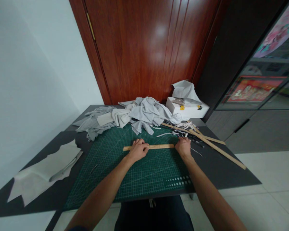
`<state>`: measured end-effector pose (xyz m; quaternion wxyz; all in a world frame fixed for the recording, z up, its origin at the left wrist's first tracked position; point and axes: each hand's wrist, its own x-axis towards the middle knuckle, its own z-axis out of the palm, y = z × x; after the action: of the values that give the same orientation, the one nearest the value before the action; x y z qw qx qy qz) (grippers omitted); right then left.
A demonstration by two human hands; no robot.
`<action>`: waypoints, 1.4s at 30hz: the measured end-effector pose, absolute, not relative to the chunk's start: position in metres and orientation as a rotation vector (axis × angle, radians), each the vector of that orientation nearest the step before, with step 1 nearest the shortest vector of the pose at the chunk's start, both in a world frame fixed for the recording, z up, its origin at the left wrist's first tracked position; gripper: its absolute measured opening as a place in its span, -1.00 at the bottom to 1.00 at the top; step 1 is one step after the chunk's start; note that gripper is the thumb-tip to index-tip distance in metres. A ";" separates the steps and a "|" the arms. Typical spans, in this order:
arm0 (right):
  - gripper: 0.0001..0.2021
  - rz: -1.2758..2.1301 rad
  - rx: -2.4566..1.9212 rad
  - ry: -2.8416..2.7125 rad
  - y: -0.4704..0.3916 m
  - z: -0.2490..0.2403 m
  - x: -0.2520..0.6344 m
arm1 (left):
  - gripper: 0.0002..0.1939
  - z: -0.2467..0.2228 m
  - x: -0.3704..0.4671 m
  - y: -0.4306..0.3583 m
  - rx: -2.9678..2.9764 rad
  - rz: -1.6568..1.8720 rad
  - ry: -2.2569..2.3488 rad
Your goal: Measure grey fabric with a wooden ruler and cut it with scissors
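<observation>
A wooden ruler (161, 146) lies across the green cutting mat (144, 173). My left hand (139, 149) is closed over the ruler left of its middle, with bent fingers and thumb pressed on it. At the ruler's right end is my right hand (183, 146), its fingers curled, and a small pale bit shows at the fingertips. Whatever it grips is hidden. Just beyond that hand lies a tangle of white and dark cords (183, 126). One loose grey cord (165, 134) reaches onto the mat between the hands.
Crumpled grey and cream fabric (144, 112) is heaped along the back. A white box (190, 109) stands at the back right. Long wooden strips (221, 152) cross toward the right edge of the dark table (233, 173). Pale cut fabric pieces (48, 166) lie at left.
</observation>
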<state>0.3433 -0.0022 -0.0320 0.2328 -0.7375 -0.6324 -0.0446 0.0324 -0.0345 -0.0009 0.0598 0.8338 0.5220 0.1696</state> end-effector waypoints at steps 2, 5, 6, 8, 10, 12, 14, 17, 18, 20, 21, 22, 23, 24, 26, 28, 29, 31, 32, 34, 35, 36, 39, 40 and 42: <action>-0.65 -0.123 -2.137 -1.688 -0.001 -0.033 0.351 | -0.77 -0.001 0.033 -0.035 2.521 0.519 1.585; -0.66 -0.095 -2.227 -1.658 0.001 -0.034 0.354 | -0.78 -0.003 0.033 -0.035 2.525 0.535 1.584; -0.67 -0.087 -2.233 -1.657 0.002 -0.034 0.354 | -0.78 -0.003 0.033 -0.035 2.525 0.543 1.583; -0.69 -0.076 -2.240 -1.656 0.003 -0.033 0.354 | -0.78 -0.004 0.032 -0.035 2.525 0.554 1.579; -0.71 -0.066 -2.242 -1.661 0.003 -0.032 0.354 | -0.78 -0.004 0.032 -0.035 2.521 0.554 1.579; -0.71 -0.052 -2.244 -1.650 0.002 -0.030 0.355 | -0.79 -0.003 0.033 -0.036 2.516 0.548 1.583; -0.69 -0.038 -2.245 -1.626 0.000 -0.028 0.356 | -0.80 -0.003 0.033 -0.036 2.508 0.550 1.586; -0.70 -0.046 -2.224 -1.602 0.000 -0.021 0.357 | -0.80 -0.003 0.033 -0.037 2.492 0.570 1.583; -0.71 -0.055 -2.200 -1.601 0.000 -0.019 0.356 | -0.81 -0.003 0.034 -0.037 2.488 0.576 1.580; -0.75 -0.049 -2.106 -1.609 0.002 -0.012 0.349 | -0.82 -0.004 0.033 -0.037 2.482 0.581 1.570; -0.77 -0.013 -2.036 -1.625 0.004 -0.009 0.343 | -0.82 -0.004 0.033 -0.037 2.483 0.576 1.558; -0.79 0.050 -1.957 -1.646 0.005 -0.006 0.335 | -0.83 -0.004 0.032 -0.037 2.487 0.566 1.540; -0.82 0.149 -1.870 -1.683 0.006 -0.004 0.326 | -0.83 -0.003 0.031 -0.038 2.492 0.555 1.516; -0.83 0.285 -1.790 -1.719 0.007 -0.002 0.316 | -0.83 -0.003 0.030 -0.039 2.496 0.546 1.485; -0.85 0.559 -1.640 -1.786 0.007 -0.001 0.293 | -0.81 -0.001 0.027 -0.042 2.504 0.539 1.414; -0.88 0.717 -1.549 -1.829 0.006 -0.003 0.274 | -0.80 0.002 0.025 -0.047 2.503 0.541 1.347; -0.89 0.758 -1.539 -1.851 0.006 -0.004 0.267 | -0.80 0.003 0.023 -0.049 2.497 0.542 1.324; -0.90 0.775 -1.567 -1.886 0.007 -0.007 0.257 | -0.82 0.005 0.022 -0.054 2.474 0.542 1.306; -0.89 0.767 -1.588 -1.900 0.009 -0.008 0.255 | -0.83 0.006 0.021 -0.056 2.457 0.541 1.308; -0.89 0.744 -1.616 -1.920 0.013 -0.009 0.256 | -0.85 0.008 0.021 -0.056 2.412 0.545 1.323; -0.90 0.735 -1.619 -1.930 0.016 -0.009 0.258 | -0.86 0.010 0.021 -0.054 2.380 0.561 1.337; -0.91 0.725 -1.623 -1.937 0.020 -0.009 0.261 | -0.84 0.013 0.020 -0.050 2.327 0.597 1.369; -0.90 0.656 -1.664 -1.931 0.030 -0.012 0.271 | -0.63 0.025 0.015 -0.026 1.959 0.834 1.619; -0.89 0.628 -1.679 -1.920 0.033 -0.013 0.273 | -0.59 0.029 0.012 -0.014 1.737 0.937 1.743; -0.88 0.588 -1.704 -1.897 0.037 -0.017 0.276 | -0.58 0.036 0.008 0.013 1.591 0.993 1.824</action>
<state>0.2764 0.0369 -0.0169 0.2595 -0.6289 -0.7000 0.2171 0.0079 0.0132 0.0355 0.2596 0.5873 0.6734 0.3664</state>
